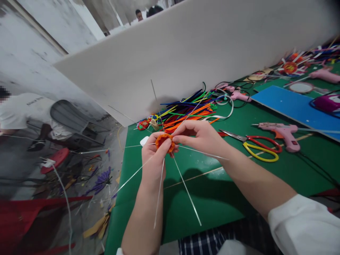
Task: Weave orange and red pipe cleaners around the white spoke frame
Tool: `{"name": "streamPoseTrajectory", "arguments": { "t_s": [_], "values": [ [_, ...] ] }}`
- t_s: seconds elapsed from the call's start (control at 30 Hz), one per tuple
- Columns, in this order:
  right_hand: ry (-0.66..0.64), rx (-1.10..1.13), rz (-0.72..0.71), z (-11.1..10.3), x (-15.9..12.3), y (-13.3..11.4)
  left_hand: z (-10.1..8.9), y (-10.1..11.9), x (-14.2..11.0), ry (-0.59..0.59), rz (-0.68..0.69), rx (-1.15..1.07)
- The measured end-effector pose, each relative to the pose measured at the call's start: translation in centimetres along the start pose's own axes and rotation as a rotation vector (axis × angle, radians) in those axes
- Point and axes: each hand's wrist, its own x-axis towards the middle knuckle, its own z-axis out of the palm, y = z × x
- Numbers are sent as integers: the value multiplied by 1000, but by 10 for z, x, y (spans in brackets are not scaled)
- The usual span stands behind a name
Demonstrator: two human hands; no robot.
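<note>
Between my hands, above the green table, is a small orange fuzzy ring [161,140], apparently of pipe cleaner, with several thin pale rods radiating from it. My left hand [152,152] grips the ring from the left, thumb laid across its front. At the ring's right edge, my right hand [195,136] pinches with thumb and index finger; a rod passes close to these fingertips. Whether the pinch is on the ring or on a rod, I cannot tell. One long rod [187,191] slants down towards the table's front edge. The ring's underside is hidden by my fingers.
Behind my hands lies a pile of coloured pipe cleaners [186,113]. To the right are scissors [261,147], a pink glue gun [284,134] and a blue board [297,109]. A white partition [172,60] borders the green table [239,184]. A person [23,113] sits at far left.
</note>
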Motion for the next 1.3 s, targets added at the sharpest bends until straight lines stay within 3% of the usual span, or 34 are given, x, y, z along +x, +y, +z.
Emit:
{"name": "streamPoseTrajectory", "arguments": {
  "t_s": [0.23,0.57,0.9,1.3],
  "values": [
    [-18,149,174,-4,5,3,0,-5,1,40,107,155],
    [-51,202,224,-3,6,8,-1,-11,3,105,136,149],
    [-166,186,203,-4,9,16,-1,-15,8,136,145,-16],
    [-122,25,155,-1,9,21,-6,-20,13,143,143,63]
  ]
}}
